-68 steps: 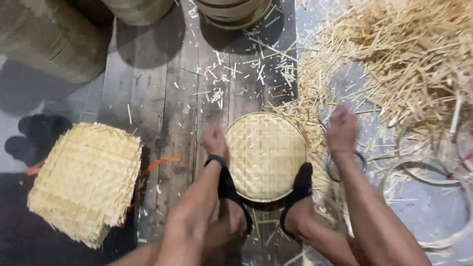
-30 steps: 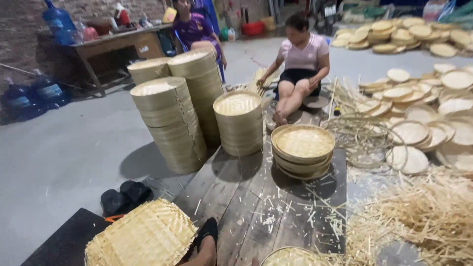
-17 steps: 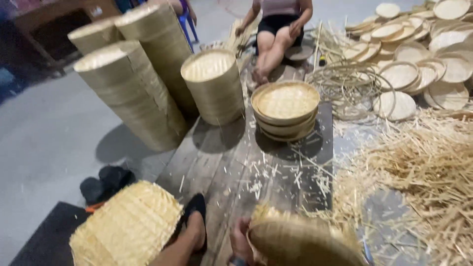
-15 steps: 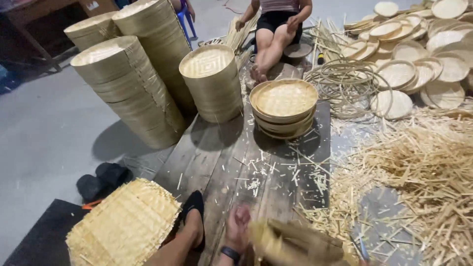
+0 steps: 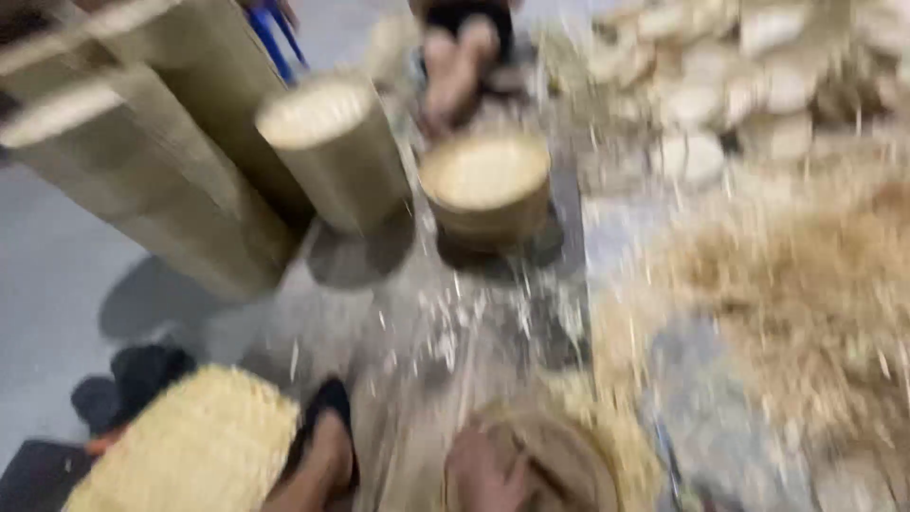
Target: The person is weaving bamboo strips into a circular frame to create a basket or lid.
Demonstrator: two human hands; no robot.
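The view is blurred by motion. At the bottom edge my left hand (image 5: 482, 471) rests on a round woven bamboo tray (image 5: 573, 465), its fingers over the near rim, gripping it. The tray lies low over the wooden boards, with frayed strips along its right side. My right hand is out of the picture. My foot in a black sandal (image 5: 324, 448) sits left of the hand, beside a pile of square woven mats (image 5: 180, 450).
A short stack of round bamboo baskets (image 5: 488, 190) stands ahead, with taller stacks (image 5: 332, 152) to the left. Loose bamboo strips (image 5: 806, 303) are heaped on the right. Black shoes (image 5: 137, 379) lie at the left. Another person's legs (image 5: 457, 57) and round lids (image 5: 758, 85) are farther back.
The camera has tipped down and swung quickly, blurring everything. The round tray has come lower, toward the boards, with my left hand still on it.
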